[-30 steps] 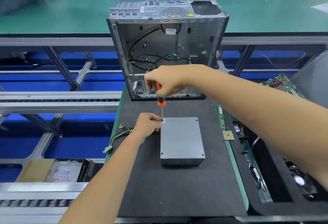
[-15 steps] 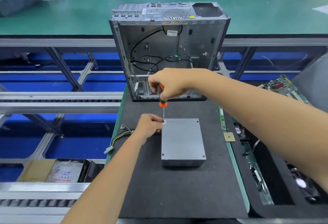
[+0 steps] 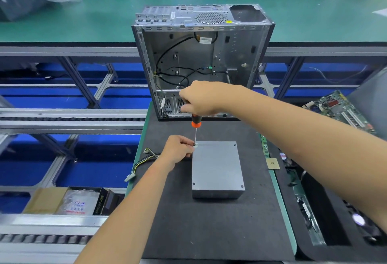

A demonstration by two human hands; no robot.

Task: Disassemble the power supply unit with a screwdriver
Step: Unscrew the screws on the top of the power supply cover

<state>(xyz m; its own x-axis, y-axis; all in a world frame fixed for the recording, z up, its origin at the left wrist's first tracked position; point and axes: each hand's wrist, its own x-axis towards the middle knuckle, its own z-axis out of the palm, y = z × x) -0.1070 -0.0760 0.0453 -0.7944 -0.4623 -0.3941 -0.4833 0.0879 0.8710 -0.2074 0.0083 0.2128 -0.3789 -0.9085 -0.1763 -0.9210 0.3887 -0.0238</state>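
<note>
Nearest you, the PSU [image 3: 217,169] lies flat on the black mat [image 3: 209,232], about midway across it and toward its far half, lid up. Three lid screws look seated: near-left, near-right and far-right. So you are on what looks like the first of four, and the lid has not come off.

Your left hand [image 3: 178,150] rests at the PSU's far-left corner, its fingers curled and pinched around the tip of the screwdriver [image 3: 195,126], steadying it on the far-left screw. A small pale disc sits at that spot; I cannot tell what it is. The cable bundle [image 3: 142,163] trails from the PSU toward the mat's left edge.

Above, your right hand [image 3: 199,100] grips the handle, fingers wrapped round its top, the shaft near upright.

Beyond, at the mat's far edge, the case [image 3: 201,58] stands open with loose cables inside. A circuit board [image 3: 339,111] lies off to the right.
</note>
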